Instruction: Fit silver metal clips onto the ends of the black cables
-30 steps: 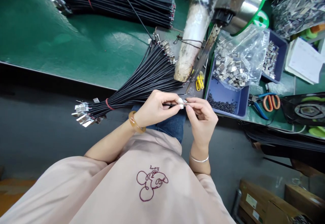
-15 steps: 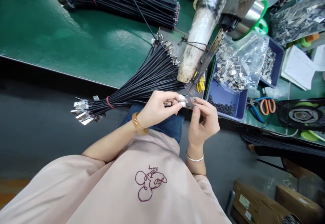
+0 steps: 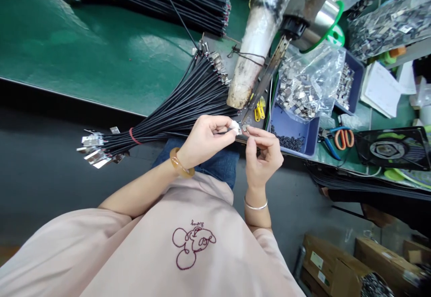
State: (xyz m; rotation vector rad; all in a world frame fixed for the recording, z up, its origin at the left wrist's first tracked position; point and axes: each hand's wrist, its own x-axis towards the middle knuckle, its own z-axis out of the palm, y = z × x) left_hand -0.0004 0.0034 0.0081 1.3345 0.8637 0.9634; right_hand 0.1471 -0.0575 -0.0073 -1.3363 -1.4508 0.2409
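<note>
At the bench's front edge, my left hand point(image 3: 210, 137) pinches with white-taped fingertips. A black cable point(image 3: 220, 131) from the bundle seems to run into these fingers; its tip is mostly hidden. My right hand point(image 3: 264, 155) holds a small silver metal connector shell point(image 3: 245, 128) between thumb and forefinger, close beside the left fingertips. Behind my left hand fans the bundle of black cables point(image 3: 188, 95), tied with a red band point(image 3: 134, 136). Silver connectors point(image 3: 94, 148) hang at its near end, past the bench edge.
A wrapped post point(image 3: 247, 59) and a soldering iron point(image 3: 269, 72) reach down above the hands. Right of them stand a blue tray point(image 3: 311, 142) with metal shells and small black parts, yellow snips point(image 3: 259, 109) and orange-handled pliers point(image 3: 344, 139). Another cable bundle point(image 3: 151, 0) lies behind.
My right fingertips have come nearer to the left ones, and the metal shell in them shows more clearly. The whole view has shifted slightly, so the bench appears further left.
</note>
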